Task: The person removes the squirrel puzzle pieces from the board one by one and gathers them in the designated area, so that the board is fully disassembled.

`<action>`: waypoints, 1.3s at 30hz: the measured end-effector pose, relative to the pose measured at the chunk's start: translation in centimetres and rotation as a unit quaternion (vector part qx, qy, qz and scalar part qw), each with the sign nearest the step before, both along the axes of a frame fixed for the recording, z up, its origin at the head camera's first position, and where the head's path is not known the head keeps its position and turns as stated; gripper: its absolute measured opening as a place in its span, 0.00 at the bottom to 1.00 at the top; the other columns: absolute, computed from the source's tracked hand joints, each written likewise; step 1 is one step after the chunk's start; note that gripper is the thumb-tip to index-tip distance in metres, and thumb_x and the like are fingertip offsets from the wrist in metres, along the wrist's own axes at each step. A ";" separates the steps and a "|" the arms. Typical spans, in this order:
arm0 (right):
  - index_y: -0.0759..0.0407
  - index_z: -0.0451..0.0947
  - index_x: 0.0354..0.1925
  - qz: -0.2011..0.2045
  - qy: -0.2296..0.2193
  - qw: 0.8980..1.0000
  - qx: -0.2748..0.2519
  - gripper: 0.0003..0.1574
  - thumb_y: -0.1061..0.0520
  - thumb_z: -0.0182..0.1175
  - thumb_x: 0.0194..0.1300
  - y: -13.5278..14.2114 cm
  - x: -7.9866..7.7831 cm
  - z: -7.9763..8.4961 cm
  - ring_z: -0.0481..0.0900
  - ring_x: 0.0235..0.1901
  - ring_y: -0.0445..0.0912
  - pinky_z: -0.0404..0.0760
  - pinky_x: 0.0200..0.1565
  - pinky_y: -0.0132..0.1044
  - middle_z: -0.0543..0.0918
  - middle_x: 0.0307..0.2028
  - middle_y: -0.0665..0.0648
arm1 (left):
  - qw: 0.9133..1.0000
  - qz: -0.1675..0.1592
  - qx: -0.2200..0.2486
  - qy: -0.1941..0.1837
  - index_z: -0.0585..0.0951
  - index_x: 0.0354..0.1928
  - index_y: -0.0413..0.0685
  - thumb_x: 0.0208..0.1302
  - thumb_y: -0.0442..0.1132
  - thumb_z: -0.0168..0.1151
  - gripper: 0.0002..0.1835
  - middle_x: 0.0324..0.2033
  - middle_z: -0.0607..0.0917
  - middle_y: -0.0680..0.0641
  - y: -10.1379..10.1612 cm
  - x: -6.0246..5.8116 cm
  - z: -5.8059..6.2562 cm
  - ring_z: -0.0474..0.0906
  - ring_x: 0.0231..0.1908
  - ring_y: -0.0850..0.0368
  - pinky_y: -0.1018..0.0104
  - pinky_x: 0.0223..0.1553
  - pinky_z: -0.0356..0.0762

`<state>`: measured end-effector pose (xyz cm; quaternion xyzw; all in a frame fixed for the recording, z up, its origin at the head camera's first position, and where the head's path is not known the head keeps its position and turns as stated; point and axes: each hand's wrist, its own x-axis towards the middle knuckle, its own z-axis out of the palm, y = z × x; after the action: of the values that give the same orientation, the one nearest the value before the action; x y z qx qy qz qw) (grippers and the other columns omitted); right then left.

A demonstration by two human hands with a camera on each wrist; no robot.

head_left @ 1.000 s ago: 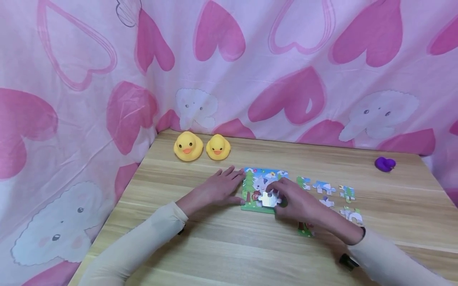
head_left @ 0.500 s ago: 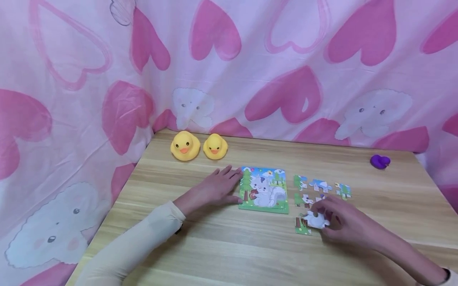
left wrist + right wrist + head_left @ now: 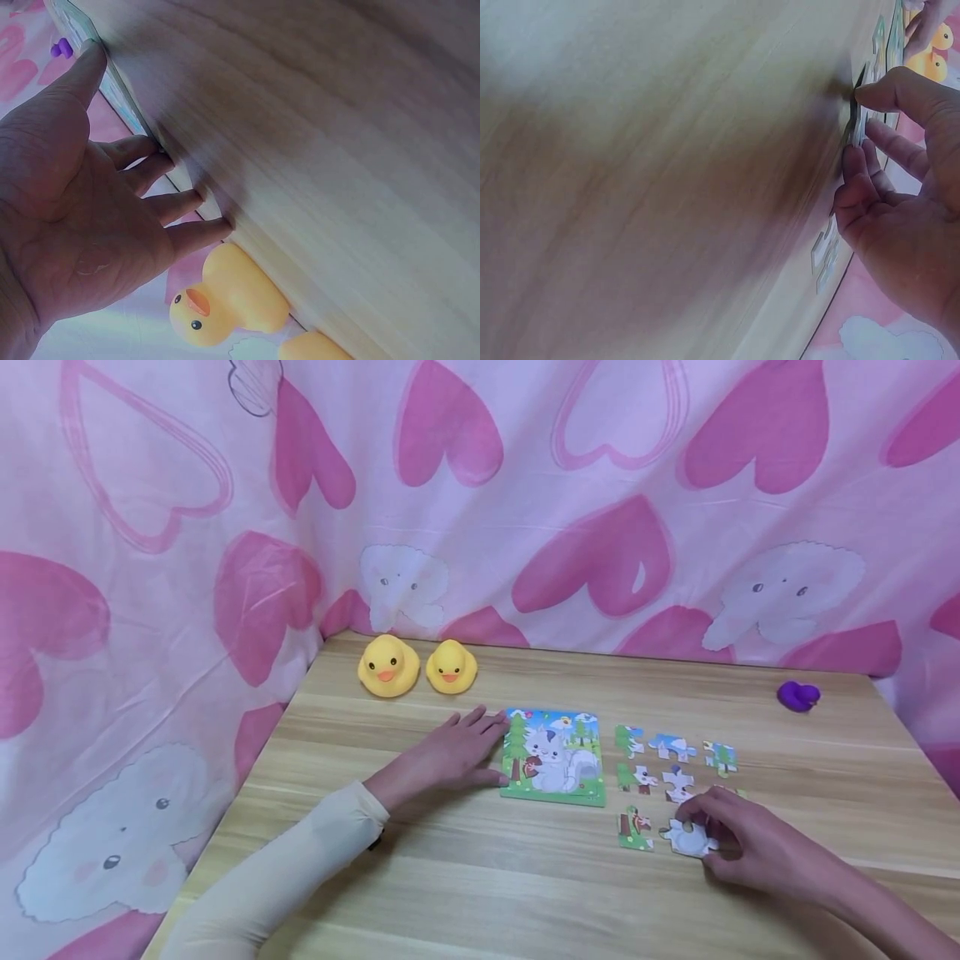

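Note:
My right hand (image 3: 757,843) pinches a white puzzle piece (image 3: 687,838) low over the table, in the bottom row of loose pieces. In the right wrist view thumb and fingers hold this piece (image 3: 857,124) by its edges, slightly tilted. My left hand (image 3: 457,752) lies with fingers extended, fingertips and thumb at the left edge of a square squirrel puzzle board (image 3: 555,756). The left wrist view shows the left palm (image 3: 82,217) with its fingers spread. Beside the held piece lies a green and brown piece (image 3: 634,830); above it, a white and purple piece (image 3: 678,785).
More loose pieces lie right of the board, among them a tree piece (image 3: 628,741) and a sky piece (image 3: 672,747). Two yellow rubber ducks (image 3: 388,668) stand at the back left, a purple duck (image 3: 798,696) at the back right. A pink heart curtain (image 3: 465,527) hangs behind the table.
My right hand has carried the puzzle piece from over the board rightward to the bottom row of loose pieces, uncovering the board's picture. The left hand stays at the board's edge.

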<state>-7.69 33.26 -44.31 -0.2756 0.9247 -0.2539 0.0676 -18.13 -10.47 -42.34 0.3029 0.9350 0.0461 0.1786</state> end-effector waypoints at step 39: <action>0.51 0.73 0.72 -0.043 -0.050 0.997 0.029 0.42 0.55 0.77 0.63 -13.0 -6.2 1.2 0.79 0.42 0.42 0.86 0.46 0.39 0.84 0.52 0.50 | 1.000 0.000 0.007 0.006 0.55 0.85 0.54 0.70 0.71 0.59 0.51 0.86 0.54 0.51 -0.3 -0.2 -0.4 0.44 0.86 0.41 0.35 0.83 0.51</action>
<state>-13.92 20.29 -43.07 -0.2206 0.9379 -0.2436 0.1111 -18.32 -10.73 -42.77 0.3041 0.9358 0.0507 0.1709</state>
